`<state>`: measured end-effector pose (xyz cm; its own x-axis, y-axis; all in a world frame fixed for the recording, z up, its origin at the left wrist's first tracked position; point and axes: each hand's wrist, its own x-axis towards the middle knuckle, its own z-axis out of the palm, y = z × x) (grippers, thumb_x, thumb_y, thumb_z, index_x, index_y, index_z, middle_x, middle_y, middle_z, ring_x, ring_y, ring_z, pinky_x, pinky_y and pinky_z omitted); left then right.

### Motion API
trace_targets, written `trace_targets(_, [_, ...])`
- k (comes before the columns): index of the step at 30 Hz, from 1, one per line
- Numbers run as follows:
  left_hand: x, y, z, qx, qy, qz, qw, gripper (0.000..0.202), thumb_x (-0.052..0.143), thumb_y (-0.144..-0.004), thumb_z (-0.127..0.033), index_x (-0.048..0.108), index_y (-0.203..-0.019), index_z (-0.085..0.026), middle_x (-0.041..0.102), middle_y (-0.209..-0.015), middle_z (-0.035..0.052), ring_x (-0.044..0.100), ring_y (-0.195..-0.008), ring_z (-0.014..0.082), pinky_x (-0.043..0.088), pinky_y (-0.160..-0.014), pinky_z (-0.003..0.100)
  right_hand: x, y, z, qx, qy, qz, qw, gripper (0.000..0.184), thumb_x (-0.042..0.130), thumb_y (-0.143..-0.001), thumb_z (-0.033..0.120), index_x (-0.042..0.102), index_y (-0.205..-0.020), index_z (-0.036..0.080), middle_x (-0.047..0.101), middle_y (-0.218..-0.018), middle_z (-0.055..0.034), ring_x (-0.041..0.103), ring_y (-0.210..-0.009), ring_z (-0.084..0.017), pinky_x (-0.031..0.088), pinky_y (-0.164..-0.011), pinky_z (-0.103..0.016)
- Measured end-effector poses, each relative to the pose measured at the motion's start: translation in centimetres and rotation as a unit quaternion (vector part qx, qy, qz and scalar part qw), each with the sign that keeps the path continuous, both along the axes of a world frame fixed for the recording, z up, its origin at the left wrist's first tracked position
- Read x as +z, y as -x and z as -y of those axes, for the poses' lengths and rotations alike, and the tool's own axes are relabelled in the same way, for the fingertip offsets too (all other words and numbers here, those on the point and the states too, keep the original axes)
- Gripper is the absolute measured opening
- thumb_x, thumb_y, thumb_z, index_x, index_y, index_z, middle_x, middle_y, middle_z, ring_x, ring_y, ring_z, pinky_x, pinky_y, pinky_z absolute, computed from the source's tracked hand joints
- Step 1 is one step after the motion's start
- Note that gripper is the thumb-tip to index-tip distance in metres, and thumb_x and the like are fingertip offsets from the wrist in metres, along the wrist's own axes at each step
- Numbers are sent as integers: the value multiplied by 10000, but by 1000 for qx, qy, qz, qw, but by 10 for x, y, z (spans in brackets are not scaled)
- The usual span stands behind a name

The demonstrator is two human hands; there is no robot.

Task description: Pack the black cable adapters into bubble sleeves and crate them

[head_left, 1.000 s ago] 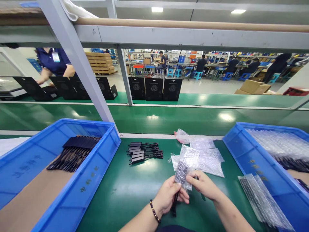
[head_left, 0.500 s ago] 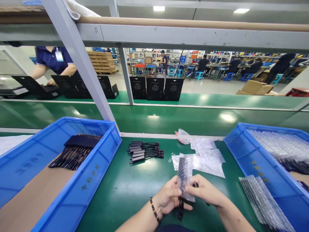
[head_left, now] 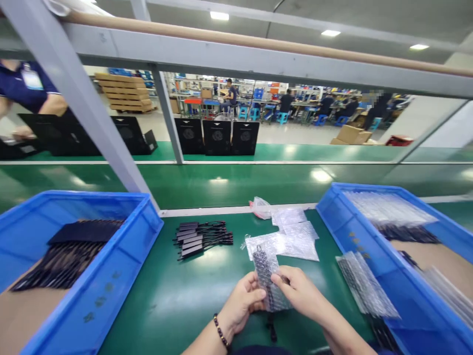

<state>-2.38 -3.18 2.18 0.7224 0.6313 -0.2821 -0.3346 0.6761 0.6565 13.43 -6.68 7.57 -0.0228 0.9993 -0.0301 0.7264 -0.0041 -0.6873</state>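
Observation:
My left hand and my right hand both pinch a small bubble-wrap bag with a black cable adapter inside it. The adapter's black end hangs out below the bag, between my wrists. A bead bracelet sits on my left wrist. A short row of bare black adapters lies on the green mat ahead of my left hand. Empty bubble bags lie flat just beyond my right hand.
A blue bin at the left holds a row of black adapters on cardboard. A blue bin at the right holds bagged adapters; more bagged ones lean on its wall. A green conveyor runs behind, with black boxes and a person at the far left.
The view has swung left and tilted. My hands have slid the bag further down over the adapter, so less of the black end shows below.

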Motion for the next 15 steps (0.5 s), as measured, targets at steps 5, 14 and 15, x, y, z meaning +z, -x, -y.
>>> trace_targets(5, [-6, 2, -5, 8, -10, -52, 999, 243, 663, -678, -301, 535, -818, -149, 572, -667, 2, 557, -562, 103, 453, -531, 227, 16, -66, 26, -99, 83, 200, 971, 325, 368, -822, 305, 552, -574, 201, 613, -604, -31, 540, -576, -161, 330, -537, -245])
trace_targets(14, [12, 13, -2, 3, -162, -148, 976, 221, 602, -725, -357, 568, -828, -164, 573, -718, 20, 535, -650, 120, 427, -615, 239, -28, -160, 47, -281, 270, 315, 866, 287, 371, -725, 134, 649, -792, 132, 674, -860, -187, 644, -776, -274, 418, -589, -322])
trace_targets(15, [16, 21, -2, 6, -215, -185, 959, 221, 593, -732, -360, 574, -841, -169, 584, -748, 29, 541, -689, 133, 431, -655, 250, -29, -162, 48, -289, 273, 314, 862, 295, 366, -723, 130, 648, -809, 132, 674, -864, -187, 645, -780, -274, 421, -588, -325])
